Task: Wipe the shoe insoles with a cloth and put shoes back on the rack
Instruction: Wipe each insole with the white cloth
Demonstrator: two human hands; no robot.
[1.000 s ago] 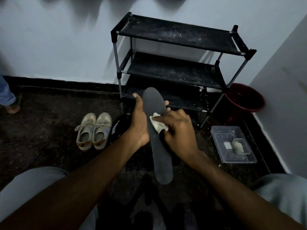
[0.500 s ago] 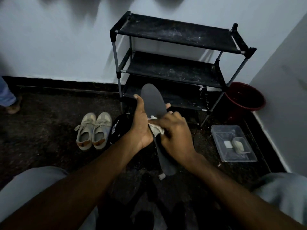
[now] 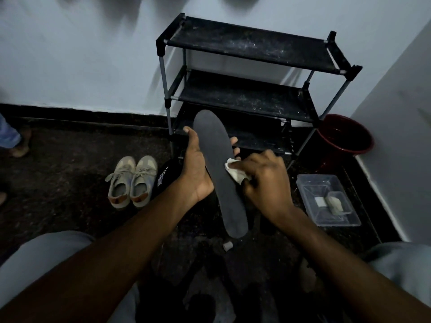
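My left hand (image 3: 194, 166) grips a long dark grey insole (image 3: 218, 159) near its upper half, thumb on the left edge and fingertips showing at the right edge. My right hand (image 3: 265, 180) holds a small white cloth (image 3: 235, 171) pressed against the insole's right side. A black three-shelf shoe rack (image 3: 247, 94) stands against the wall behind, its shelves dusty. A pair of beige sneakers (image 3: 133, 180) sits on the dark floor to the left. A black shoe (image 3: 166, 177) lies partly hidden behind my left wrist.
A clear plastic tub (image 3: 327, 200) with small pale items lies on the floor at right. A dark red bucket (image 3: 345, 136) stands in the corner beside the rack. Another person's foot (image 3: 19, 148) shows at the far left. My knees frame the bottom edge.
The cloth and my right hand have slid from the insole's middle to its right edge. The insole has tilted slightly and its lower end shows again.
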